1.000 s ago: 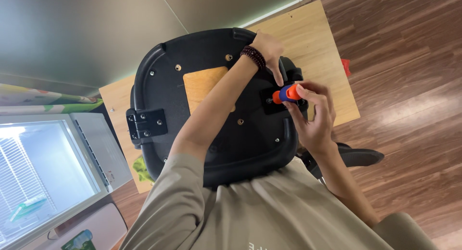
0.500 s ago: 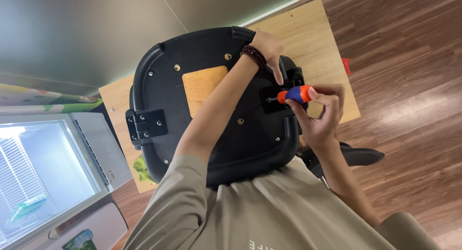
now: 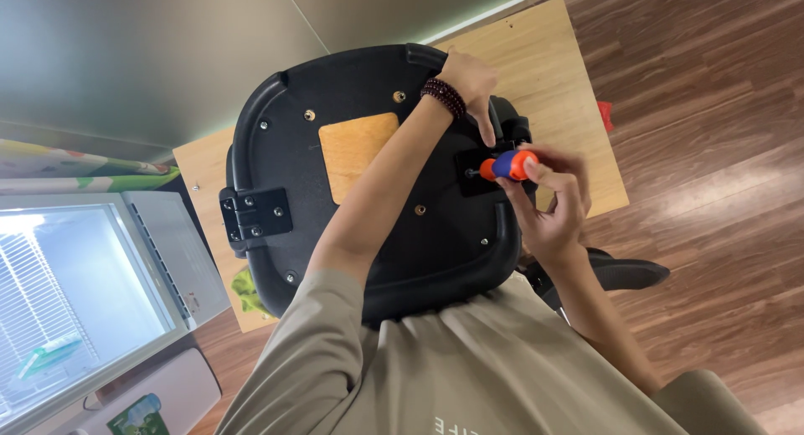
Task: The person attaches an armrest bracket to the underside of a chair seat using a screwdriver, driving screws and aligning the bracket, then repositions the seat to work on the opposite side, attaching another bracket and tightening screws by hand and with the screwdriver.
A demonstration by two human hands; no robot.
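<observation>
Head view: right hand (image 3: 548,205) gripping orange-and-blue screwdriver (image 3: 505,165) against black bracket (image 3: 486,169) on upturned black chair seat (image 3: 368,184); tip too small to discern. Left hand (image 3: 471,83) pressing seat edge, fingers bent, grasping nothing visible; palm hidden.

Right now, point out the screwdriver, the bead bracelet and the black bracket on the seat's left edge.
screwdriver (image 3: 509,164), head view, on its orange and blue handle.
bead bracelet (image 3: 442,97), head view, on the beads across the wrist.
black bracket (image 3: 256,215), head view, on its flat plate.
</observation>
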